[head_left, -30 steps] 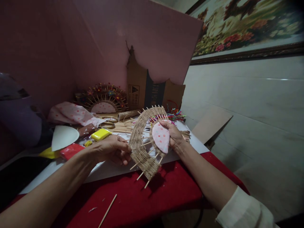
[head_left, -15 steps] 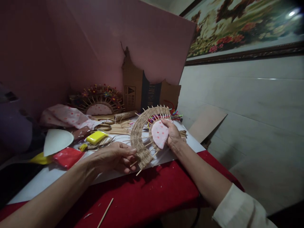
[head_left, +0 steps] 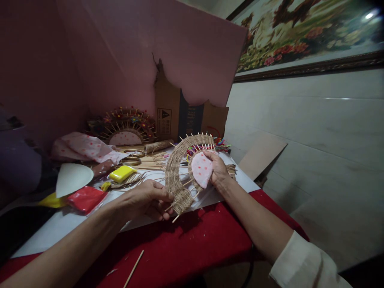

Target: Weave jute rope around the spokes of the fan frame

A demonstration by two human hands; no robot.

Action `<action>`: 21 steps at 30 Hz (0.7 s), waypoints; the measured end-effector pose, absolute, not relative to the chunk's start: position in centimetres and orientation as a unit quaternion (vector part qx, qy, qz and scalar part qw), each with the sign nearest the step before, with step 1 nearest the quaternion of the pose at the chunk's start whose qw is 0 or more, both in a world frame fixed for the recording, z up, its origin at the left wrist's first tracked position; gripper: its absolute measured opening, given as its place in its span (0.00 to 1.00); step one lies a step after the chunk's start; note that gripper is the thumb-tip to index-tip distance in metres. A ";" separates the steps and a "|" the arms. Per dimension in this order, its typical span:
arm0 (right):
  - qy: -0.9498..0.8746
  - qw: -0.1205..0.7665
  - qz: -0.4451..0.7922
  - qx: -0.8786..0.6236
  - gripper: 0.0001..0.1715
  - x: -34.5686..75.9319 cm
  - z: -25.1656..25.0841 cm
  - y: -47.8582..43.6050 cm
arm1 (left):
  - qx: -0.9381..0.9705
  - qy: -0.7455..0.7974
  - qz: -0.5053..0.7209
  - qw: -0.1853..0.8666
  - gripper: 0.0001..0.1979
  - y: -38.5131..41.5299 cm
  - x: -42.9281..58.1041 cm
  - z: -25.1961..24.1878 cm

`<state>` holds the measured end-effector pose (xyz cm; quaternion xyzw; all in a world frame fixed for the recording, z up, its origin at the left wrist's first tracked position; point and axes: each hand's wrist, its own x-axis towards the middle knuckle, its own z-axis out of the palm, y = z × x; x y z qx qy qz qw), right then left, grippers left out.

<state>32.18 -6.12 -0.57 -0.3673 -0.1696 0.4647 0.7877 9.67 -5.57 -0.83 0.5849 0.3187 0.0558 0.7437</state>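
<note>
Both hands, left and right, grip woven arc.

Cardboard box, back of the table, behind the woven half-round piece: pale printed label on its front face. Label carries a black warning triangle with a mark inside, possibly an exclamation point. Lines of small print under the triangle, too blurred to read. Dark panel just right of the label shows faint pale lettering in rows, illegible. No brand, word or number can be made out.
</note>
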 end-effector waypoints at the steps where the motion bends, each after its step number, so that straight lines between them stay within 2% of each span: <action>1: -0.169 0.787 0.464 -0.368 0.05 32.2 -0.6 -6.1 | 0.585 0.321 0.056 0.743 0.11 -5.6 9.6 -0.8; 12: -0.177 0.790 0.460 -0.364 0.05 32.1 -0.8 -6.2 | 0.527 0.314 0.097 0.784 0.12 -6.4 9.9 -0.3; 21: -0.199 0.797 0.451 -0.349 0.07 32.3 -1.2 -6.0 | 0.532 0.338 0.118 0.767 0.14 -6.5 10.1 -0.5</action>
